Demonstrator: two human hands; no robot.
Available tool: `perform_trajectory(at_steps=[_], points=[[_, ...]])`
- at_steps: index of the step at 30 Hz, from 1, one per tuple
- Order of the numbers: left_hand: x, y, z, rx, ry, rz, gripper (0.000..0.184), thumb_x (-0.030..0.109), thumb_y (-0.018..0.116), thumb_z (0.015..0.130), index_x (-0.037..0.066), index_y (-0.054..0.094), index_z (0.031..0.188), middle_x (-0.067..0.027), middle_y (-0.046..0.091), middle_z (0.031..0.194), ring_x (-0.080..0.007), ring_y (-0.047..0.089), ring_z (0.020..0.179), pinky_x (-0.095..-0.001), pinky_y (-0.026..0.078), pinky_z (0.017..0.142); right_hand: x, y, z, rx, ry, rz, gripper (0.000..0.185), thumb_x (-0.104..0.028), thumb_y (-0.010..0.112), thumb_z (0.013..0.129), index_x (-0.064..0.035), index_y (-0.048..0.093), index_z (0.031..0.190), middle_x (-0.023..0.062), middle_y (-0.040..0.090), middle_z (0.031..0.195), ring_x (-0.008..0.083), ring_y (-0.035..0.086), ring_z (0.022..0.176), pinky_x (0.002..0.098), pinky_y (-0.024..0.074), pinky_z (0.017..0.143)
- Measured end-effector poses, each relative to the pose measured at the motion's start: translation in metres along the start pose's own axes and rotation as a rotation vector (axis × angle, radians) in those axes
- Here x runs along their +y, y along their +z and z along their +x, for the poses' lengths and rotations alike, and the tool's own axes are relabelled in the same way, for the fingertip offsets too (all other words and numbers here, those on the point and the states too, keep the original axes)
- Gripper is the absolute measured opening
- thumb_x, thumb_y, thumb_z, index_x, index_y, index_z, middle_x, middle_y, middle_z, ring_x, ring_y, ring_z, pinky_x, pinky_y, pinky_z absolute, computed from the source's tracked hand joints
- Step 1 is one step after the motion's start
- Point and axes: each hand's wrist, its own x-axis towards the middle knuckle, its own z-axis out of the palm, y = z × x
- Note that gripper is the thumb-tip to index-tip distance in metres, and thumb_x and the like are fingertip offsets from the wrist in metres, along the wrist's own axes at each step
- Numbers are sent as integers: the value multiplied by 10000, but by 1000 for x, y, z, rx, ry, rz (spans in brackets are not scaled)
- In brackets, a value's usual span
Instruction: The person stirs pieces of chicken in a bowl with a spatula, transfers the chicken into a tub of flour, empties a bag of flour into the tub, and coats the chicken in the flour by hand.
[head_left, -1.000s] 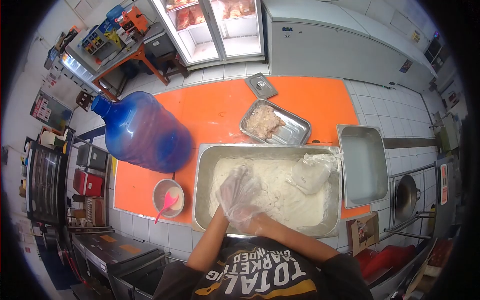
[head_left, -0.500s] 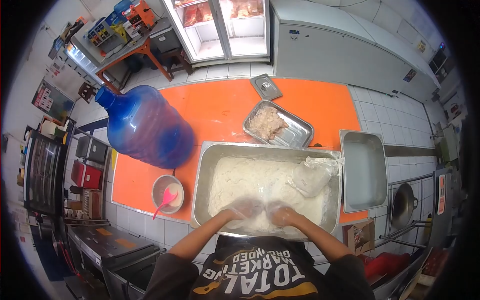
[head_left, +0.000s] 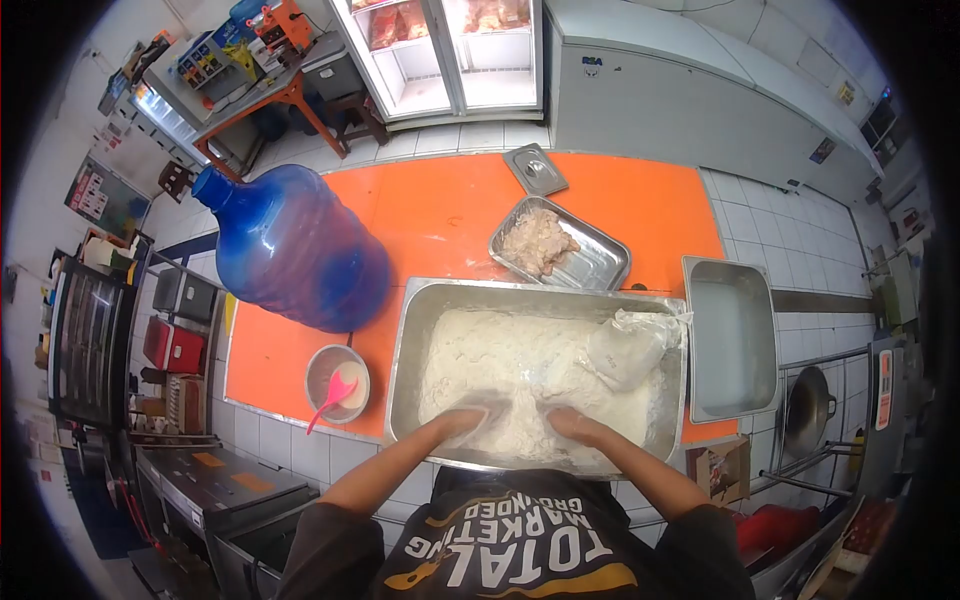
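A large metal pan (head_left: 403, 360) of white flour (head_left: 490, 350) lies directly in front of me. My left hand (head_left: 476, 416), in a thin clear plastic glove, is low in the flour near the pan's front side. Close by on the right, my right hand (head_left: 563, 422) is also gloved and partly sunk in the flour. A small ridge of flour lies between the two hands. Flour and blur hide the fingers of both. A floury plastic bag (head_left: 630, 350) rests at the pan's right end.
On the orange table (head_left: 420, 210) stand a big blue water jug (head_left: 300, 250), a bowl (head_left: 318, 372) with a pink spoon (head_left: 338, 392), and a steel tray (head_left: 600, 265) with raw, battered-looking meat (head_left: 540, 240). A metal lid (head_left: 536, 170) lies behind it. A deep pan (head_left: 732, 340) of cloudy liquid stands right.
Both hands have moved slightly apart, the left to the left and the right to the right. A ridge of flour now shows between them.
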Motion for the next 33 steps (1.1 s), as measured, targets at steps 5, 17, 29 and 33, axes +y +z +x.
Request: perform_trajectory(at_steps=[5,17,29,33], points=[[54,-9,-4,-81,56,-545,443,182,477,962,-2,463,1365,-108,432,1447,-243,428,1304,-328,266,1123,-51,-25,-27,20,89,569,585,-405,439,968,3,423,1387,179,505,1359,242,459,1252,342,339,1052],[129,-56,-31,267,-23,-284,618,250,679,832,-9,451,1344,-180,643,1033,-228,618,924,-334,459,876,-62,-72,-83,270,-405,63,316,-256,545,910,-22,642,1099,178,619,1152,316,549,1120,379,404,986],[-80,-7,-5,67,60,555,428,256,571,884,40,563,1254,-157,661,1069,-261,632,952,-377,490,833,23,-26,-20,223,-189,-172,445,-317,377,952,17,584,1161,260,555,1233,391,516,1163,414,383,1017],[14,-9,-2,48,-242,-184,526,419,476,939,75,495,1337,-140,523,1299,-242,515,1164,-392,432,952,-6,-8,-1,-17,15,210,498,-353,389,977,48,537,1232,205,571,1243,295,537,1150,373,391,1002]])
